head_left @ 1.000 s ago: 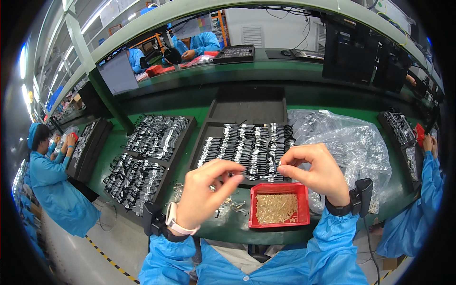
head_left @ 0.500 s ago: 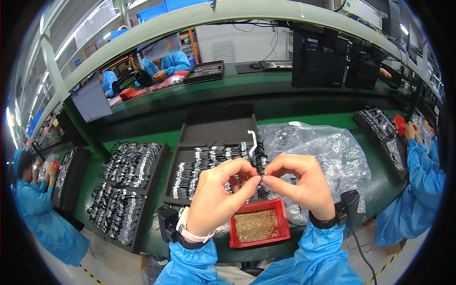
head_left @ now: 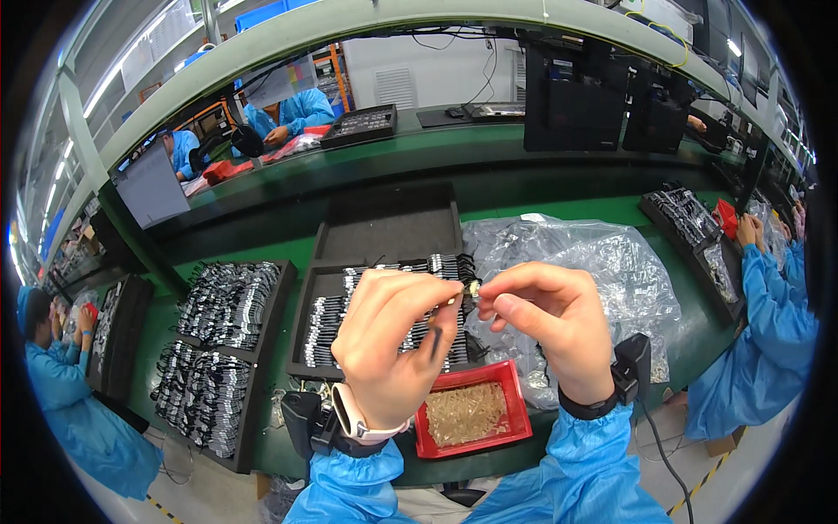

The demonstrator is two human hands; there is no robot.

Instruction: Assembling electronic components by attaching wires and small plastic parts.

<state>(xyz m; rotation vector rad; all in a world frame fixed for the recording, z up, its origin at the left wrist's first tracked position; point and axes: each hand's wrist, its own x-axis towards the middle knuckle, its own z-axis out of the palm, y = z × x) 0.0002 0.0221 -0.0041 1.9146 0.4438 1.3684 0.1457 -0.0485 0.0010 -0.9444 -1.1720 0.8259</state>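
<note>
Above the red bin, my left hand [head_left: 393, 336] pinches a thin cable part between thumb and fingers. A short black length of the cable [head_left: 429, 343] shows against my palm; the rest is hidden behind the fingers. Close to its right, my right hand [head_left: 554, 319] has its fingers curled and the fingertips at a small pale yellowish piece [head_left: 474, 287]. Whether that piece joins the cable is too small to tell. Below my hands stands the red bin [head_left: 526, 417], holding many thin, clear, straw-coloured bits. Behind my left hand is a black tray [head_left: 301, 365] with rows of black-and-silver cable parts.
More cable parts fill a long black tray [head_left: 253, 384] at left and another tray [head_left: 690, 223] at far right. Crumpled clear plastic bags [head_left: 602, 271] lie right of centre. An empty black tray [head_left: 393, 223] lies behind. Co-workers in blue [head_left: 70, 375] sit on both sides.
My hands have turned and drawn slightly apart. The white strip that stood up above the fingers is gone from there; a black cable length now shows at my left palm. The view has shifted slightly.
</note>
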